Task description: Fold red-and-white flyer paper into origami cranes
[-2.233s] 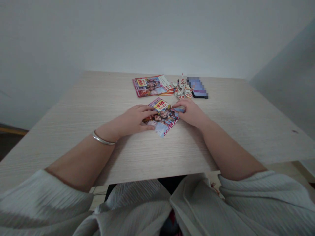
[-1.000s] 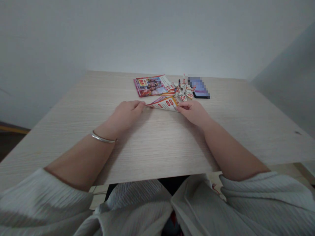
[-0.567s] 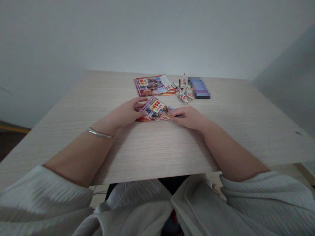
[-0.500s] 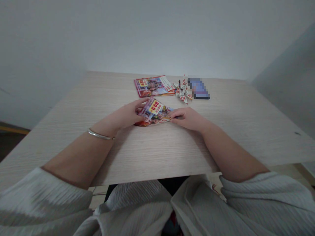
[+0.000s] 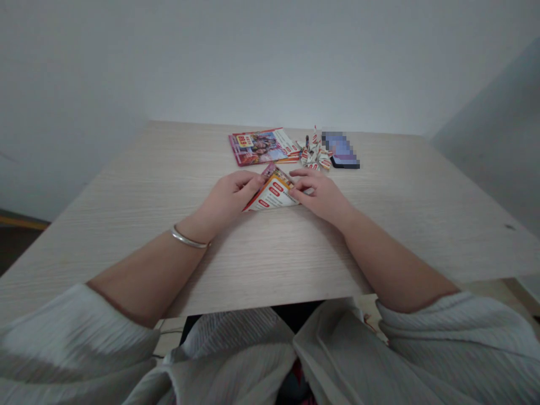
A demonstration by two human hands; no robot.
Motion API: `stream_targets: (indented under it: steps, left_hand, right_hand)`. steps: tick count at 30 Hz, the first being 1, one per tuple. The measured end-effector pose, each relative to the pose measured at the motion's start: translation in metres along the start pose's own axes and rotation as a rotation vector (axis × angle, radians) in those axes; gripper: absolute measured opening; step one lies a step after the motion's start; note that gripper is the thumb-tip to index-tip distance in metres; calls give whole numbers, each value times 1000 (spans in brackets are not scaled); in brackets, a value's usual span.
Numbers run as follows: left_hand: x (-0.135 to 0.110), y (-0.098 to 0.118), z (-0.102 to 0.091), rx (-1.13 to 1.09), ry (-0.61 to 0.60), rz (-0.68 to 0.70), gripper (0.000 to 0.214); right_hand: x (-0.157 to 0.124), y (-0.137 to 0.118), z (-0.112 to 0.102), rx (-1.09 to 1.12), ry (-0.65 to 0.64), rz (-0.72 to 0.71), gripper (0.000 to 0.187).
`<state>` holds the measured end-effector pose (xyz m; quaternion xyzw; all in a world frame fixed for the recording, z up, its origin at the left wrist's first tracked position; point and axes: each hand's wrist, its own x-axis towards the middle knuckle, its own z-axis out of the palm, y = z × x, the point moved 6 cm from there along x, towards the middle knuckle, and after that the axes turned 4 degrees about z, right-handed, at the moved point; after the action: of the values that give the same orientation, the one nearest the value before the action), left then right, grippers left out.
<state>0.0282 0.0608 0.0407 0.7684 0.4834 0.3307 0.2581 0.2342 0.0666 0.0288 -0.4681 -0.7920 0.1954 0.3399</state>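
And here we are at the near middle of the pale wooden table [image 5: 270, 259], with a folded flyer [image 5: 273, 196] lying between two bare hands, its point away from the person and its long edge towards them; the left hand [image 5: 232, 197] has it pinched at the left slanting edge, thumb on top, the other fingers curled in close and partly hidden; over on the right, the right hand [image 5: 320, 194] is loosely curled, fingers slightly spread, thumb and fingertips at the right slanting edge, and whether they truly grip it I cannot tell!

Now the handling: this looks like thin glossy paper, so light, a little slick and springy at the folds, I'd judge; easy to crease, easy to tear if tugged; the doubled slanting edges look the best hold, a soft pinch on each side.

Count them up: one folded flyer in play; behind it, one stack of flyers [image 5: 261, 149], several sheets overlapping, exact number not readable; touching or just beside its right end, one spiky folded-paper bundle [image 5: 313, 156], its pieces too tangled to count; next to that, one smartphone [image 5: 343, 152], its screen pixelated; and one silver bangle [image 5: 189, 241] on the left wrist!
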Motion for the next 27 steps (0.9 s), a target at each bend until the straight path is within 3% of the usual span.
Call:
stream_targets:
  steps: [4, 9, 17, 23, 27]
  left_hand:
    - [-3, 8, 2, -19, -13, 58, 43]
    - [-3, -1, 6, -43, 16, 31, 33]
    - [-4, 3, 4, -116, 96, 30, 19]
    - [-5, 4, 5, -165, 123, 37, 16]
    - [-5, 1, 8, -240, 125, -4, 29]
  right_hand:
    - [1, 2, 2, -1, 32, 47, 19]
    - [2, -1, 4, -9, 9, 157, 15]
    - [2, -8, 1, 58, 87, 172, 7]
    - [0, -14, 3, 196, 115, 219, 14]
    - [-1, -17, 5, 235, 92, 215, 13]
